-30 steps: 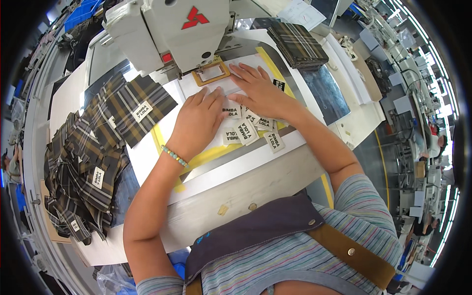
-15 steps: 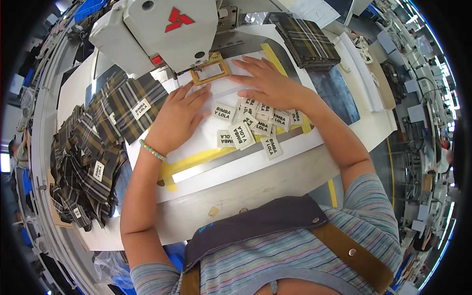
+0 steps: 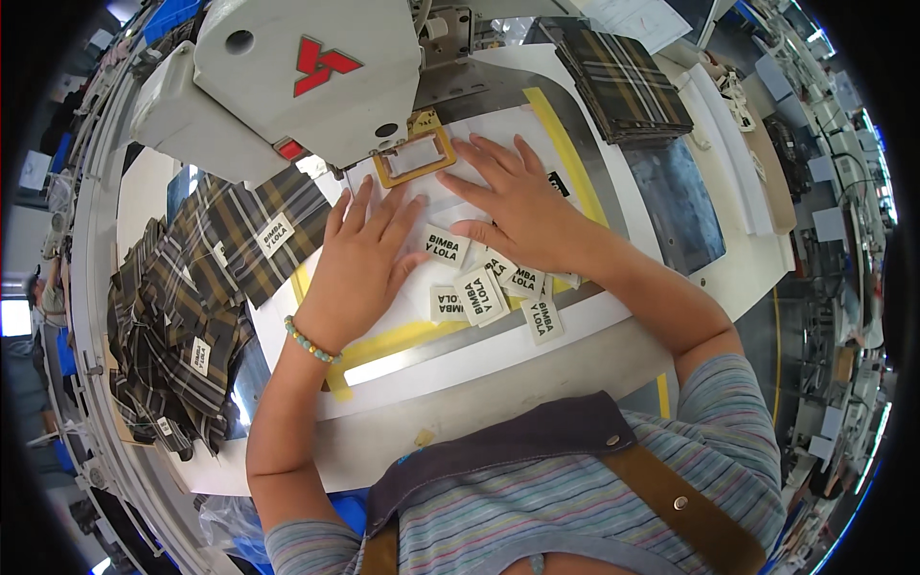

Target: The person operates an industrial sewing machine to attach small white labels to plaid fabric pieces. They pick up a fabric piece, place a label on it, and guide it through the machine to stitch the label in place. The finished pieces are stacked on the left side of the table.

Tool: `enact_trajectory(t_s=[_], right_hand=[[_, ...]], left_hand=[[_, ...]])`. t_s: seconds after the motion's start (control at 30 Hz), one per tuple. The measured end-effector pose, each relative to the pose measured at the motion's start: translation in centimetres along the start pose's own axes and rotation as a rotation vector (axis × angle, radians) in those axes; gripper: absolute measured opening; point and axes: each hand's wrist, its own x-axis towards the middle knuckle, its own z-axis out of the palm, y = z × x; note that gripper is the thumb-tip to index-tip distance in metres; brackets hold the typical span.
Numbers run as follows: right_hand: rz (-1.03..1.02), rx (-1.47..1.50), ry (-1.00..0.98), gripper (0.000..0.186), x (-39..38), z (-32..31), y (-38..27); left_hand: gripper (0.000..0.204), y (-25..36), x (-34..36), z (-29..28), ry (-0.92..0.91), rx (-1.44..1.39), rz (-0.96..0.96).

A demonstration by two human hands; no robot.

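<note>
Pressing the white fabric piece [image 3: 450, 196] flat just below the sewing machine's tan clamp frame [image 3: 414, 158], left hand [image 3: 362, 259] and right hand [image 3: 517, 206] lie open-fingered, gripping nothing; loose woven labels [image 3: 484, 292] wait nearer the body, so likely one gets picked next.

The white sewing table [image 3: 498, 383] carries plaid fabric pieces [image 3: 182, 307], scattered woven labels [image 3: 484, 292] and yellow tape strips [image 3: 402, 340].

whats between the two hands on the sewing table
In the head view, one small white label lies on the white sheet between the left hand and right hand.
</note>
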Motion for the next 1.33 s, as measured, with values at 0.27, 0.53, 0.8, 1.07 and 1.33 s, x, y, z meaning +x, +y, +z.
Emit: enact_trajectory(t_s=[0.27, 0.53, 0.8, 1.07, 1.33], right_hand=[[0.004, -0.022, -0.020, 0.064, 0.2, 0.1, 0.0], [0.012, -0.018, -0.042, 0.059, 0.2, -0.3, 0.0], [-0.065, 0.018, -0.023, 0.052, 0.3, -4.1, 3.1], [0.240, 0.186, -0.029, 0.038, -2.6, -11.8, 5.9], [0.269, 0.244, -0.090, 0.020, -2.7, -6.5, 8.1]], left_hand=[[0.073, 1.0, 0.6, 1.8, 0.065, -0.031, -0.039], [0.078, 0.8, 1.4, 2.5, 0.084, -0.069, -0.059], [0.084, 0.6, 1.9, 3.4, 0.132, -0.066, -0.077], [0.059, 1.7, 0.5, 1.1, 0.162, -0.008, -0.017], [0.032, 6.3, -1.8, -9.3, 0.450, -0.549, 0.244]])
